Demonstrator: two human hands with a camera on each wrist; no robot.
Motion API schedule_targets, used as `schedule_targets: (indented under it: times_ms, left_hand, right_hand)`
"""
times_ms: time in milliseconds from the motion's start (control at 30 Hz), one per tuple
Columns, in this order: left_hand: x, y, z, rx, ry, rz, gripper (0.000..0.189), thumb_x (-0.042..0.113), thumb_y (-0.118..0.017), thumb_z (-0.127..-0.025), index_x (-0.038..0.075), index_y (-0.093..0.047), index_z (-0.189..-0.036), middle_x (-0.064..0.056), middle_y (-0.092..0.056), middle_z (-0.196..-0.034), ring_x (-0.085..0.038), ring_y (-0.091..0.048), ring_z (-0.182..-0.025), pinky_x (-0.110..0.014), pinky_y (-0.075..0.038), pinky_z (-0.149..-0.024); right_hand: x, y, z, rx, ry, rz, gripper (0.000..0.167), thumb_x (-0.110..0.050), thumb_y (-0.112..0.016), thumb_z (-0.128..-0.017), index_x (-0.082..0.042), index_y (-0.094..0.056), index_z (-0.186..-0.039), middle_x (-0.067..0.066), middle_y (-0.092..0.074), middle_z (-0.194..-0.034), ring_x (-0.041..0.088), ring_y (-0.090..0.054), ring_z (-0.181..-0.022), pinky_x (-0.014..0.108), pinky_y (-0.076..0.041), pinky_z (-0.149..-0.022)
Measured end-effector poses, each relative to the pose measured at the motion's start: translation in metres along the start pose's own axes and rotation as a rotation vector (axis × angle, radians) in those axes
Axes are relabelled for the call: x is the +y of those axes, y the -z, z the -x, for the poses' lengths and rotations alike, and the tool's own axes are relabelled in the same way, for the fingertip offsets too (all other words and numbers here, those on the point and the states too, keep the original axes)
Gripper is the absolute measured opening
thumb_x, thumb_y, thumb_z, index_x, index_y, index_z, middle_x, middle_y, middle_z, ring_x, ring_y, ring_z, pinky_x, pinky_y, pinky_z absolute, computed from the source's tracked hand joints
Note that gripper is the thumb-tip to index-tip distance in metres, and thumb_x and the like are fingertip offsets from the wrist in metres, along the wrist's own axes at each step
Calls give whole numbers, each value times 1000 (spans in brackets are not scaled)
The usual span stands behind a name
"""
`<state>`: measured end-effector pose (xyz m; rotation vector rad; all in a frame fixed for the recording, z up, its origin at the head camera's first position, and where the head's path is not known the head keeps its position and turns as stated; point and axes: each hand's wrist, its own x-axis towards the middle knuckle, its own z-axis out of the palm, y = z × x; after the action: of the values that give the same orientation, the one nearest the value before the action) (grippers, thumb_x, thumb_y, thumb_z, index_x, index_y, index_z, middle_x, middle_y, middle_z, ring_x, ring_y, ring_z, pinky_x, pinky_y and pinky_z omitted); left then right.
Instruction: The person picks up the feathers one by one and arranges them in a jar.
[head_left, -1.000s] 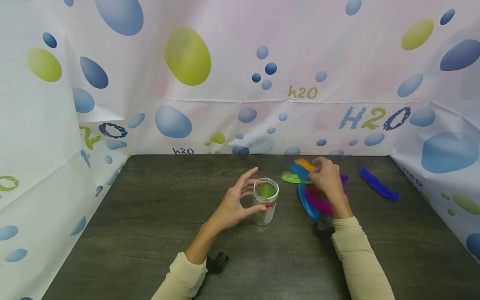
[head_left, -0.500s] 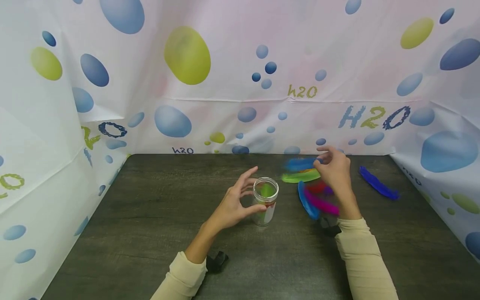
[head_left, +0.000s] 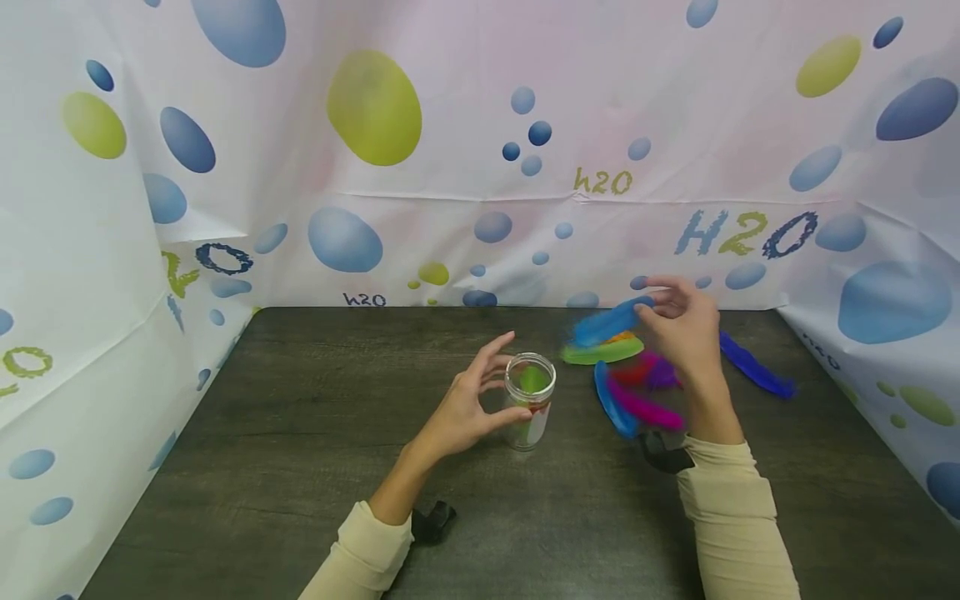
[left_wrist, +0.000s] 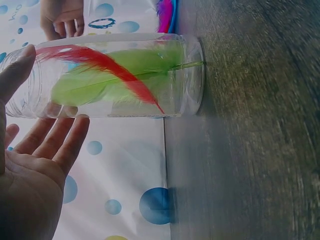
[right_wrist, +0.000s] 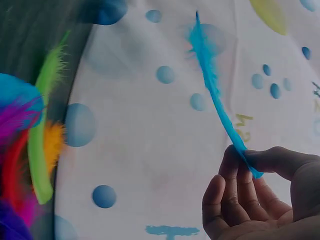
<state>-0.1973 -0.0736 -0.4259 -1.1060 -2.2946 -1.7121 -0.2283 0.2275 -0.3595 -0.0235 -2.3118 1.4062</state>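
A clear glass jar [head_left: 529, 417] stands upright near the middle of the table, a green feather [left_wrist: 112, 82] and a red feather [left_wrist: 107, 67] inside it. My left hand [head_left: 468, 408] holds it loosely near the top, thumb on one side and fingers on the other. At the back right my right hand [head_left: 686, 329] pinches a light blue feather [head_left: 609, 323] by one end, between thumb and fingers, lifted off the table; the right wrist view shows this blue feather [right_wrist: 215, 95] edge-on against the backdrop.
Several loose feathers lie right of the jar: lime green [head_left: 603, 351], blue [head_left: 615, 404], magenta [head_left: 647, 408], red, purple and orange. A dark blue feather [head_left: 753, 367] lies apart at the far right. A patterned sheet [head_left: 442, 83] rises behind the dark wooden table [head_left: 300, 400].
My right hand has taken the light blue feather from the pile and moved it up and to the right, uncovering the lime feather. The left hand and jar have stayed put.
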Motion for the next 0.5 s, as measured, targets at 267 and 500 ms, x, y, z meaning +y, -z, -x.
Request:
schedule_targets:
  times_ms: [267,500]
  left_hand:
    - [0,0,0,3,6,-5,99,-4,-85,-83,5,-25,-162,-21,-60,-138,-34,-60,-129,-43,-54,-105]
    - [1,0,0,3,8,-1,99,-4,-85,-83,5,-25,-162,-21,-60,-138,-34,-60,-129,-42,-54,-105]
  right_hand:
    - [-16,5,5,31,55,-104,35,-3,-75,-94,-1,-69,-128,-22,-66,-87,-4,-67,-86,11,-54,-81]
    - [-27,7,8,61,102,-161,33,1,-76,-92,2,-69,-125,-23,-69,-84,-1,-69,-84,12,-54,-82]
